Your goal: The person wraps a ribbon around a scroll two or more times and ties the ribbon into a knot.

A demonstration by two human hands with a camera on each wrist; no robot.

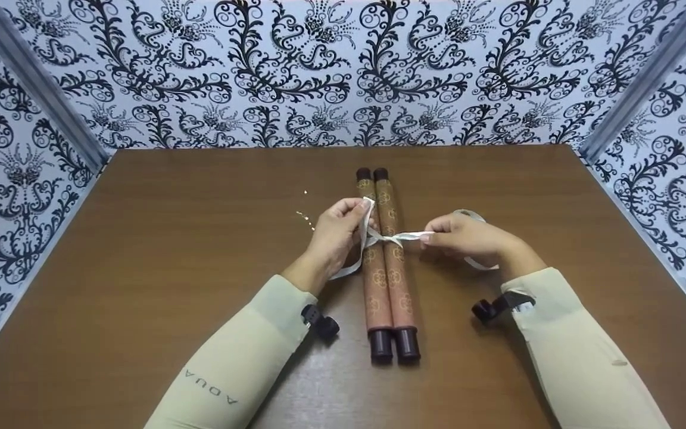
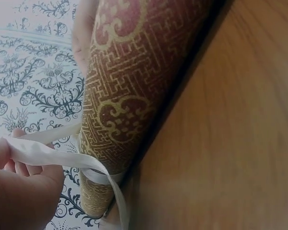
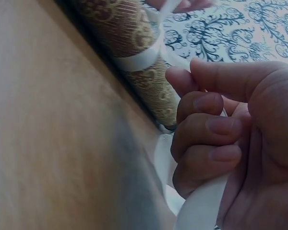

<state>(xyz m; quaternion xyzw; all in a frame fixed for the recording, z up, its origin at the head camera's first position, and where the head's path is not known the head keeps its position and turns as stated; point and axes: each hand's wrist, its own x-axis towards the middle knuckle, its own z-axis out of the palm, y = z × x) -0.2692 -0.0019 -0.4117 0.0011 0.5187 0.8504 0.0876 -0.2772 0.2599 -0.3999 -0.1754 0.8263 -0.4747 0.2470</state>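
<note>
Two patterned scroll rollers (image 1: 379, 280) with dark end knobs lie side by side, forming one scroll rolled from both ends. A white ribbon (image 1: 408, 236) wraps around their middle and crosses in a knot on top. My left hand (image 1: 334, 232) pinches one ribbon end between thumb and finger above the left roller. To the right of the scroll, my right hand (image 1: 468, 235) pinches the other ribbon length, its remaining fingers curled in. The right wrist view shows the loose ribbon tail (image 3: 201, 206) passing under those curled fingers.
The scroll rests on a brown wooden table (image 1: 170, 238). Patterned black-and-white panels (image 1: 295, 71) stand at the back and both sides. Small pale specks (image 1: 306, 219) lie on the table left of the left hand. Each wrist carries a small dark camera (image 1: 322, 325).
</note>
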